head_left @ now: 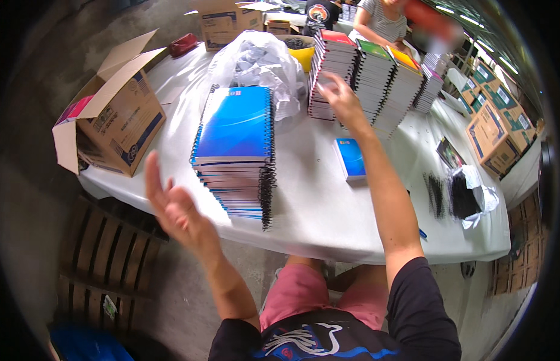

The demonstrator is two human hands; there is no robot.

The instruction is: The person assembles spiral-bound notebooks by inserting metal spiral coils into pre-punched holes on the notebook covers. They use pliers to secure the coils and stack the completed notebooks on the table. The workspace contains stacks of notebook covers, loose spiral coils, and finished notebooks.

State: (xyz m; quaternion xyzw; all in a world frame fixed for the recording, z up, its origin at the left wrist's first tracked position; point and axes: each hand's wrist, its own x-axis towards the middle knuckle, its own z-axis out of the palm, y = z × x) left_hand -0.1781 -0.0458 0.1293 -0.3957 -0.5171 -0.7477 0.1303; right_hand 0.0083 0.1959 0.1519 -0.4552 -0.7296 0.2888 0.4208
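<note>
Hovering near red-topped notebook stack [335, 57]: right hand [344, 102], fingers loosely parted; left hand [182, 210], fingers spread. Reach stage, apparently; next move likely needs firm grip.

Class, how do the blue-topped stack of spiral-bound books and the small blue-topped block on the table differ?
The blue-topped stack is tall; the blue-topped block is low.
The stack's top is large; the block's is much smaller.
Dark coils show along the stack's sides; none is visible on the block.
Both rest on the white-covered table.
</note>
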